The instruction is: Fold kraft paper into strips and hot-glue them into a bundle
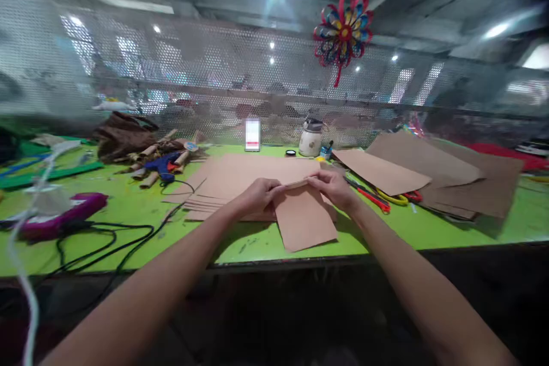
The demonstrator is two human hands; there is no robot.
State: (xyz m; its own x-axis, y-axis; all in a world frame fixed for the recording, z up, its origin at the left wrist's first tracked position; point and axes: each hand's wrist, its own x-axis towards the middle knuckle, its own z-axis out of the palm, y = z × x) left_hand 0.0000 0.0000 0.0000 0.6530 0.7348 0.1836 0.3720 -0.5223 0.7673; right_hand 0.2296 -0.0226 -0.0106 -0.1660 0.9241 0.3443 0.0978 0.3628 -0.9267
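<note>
A brown paper sheet (305, 220) lies slanted on a stack of brown sheets (240, 174) in the middle of the green table (128, 211). My left hand (257, 194) pinches the sheet's upper edge from the left, fingers closed on a rolled or folded rim. From the right, my right hand (332, 186) grips the same edge, fingers curled over it. The two hands nearly meet at the sheet's top.
A blue glue gun (163, 164) and paper rolls (150, 151) sit at the back left. A purple tool (64, 214) with black cables (111, 240) lies at left. Scissors (377, 197) and more brown sheets (429, 174) are at right. A white jar (310, 137), a phone (253, 134) and a mesh screen stand behind.
</note>
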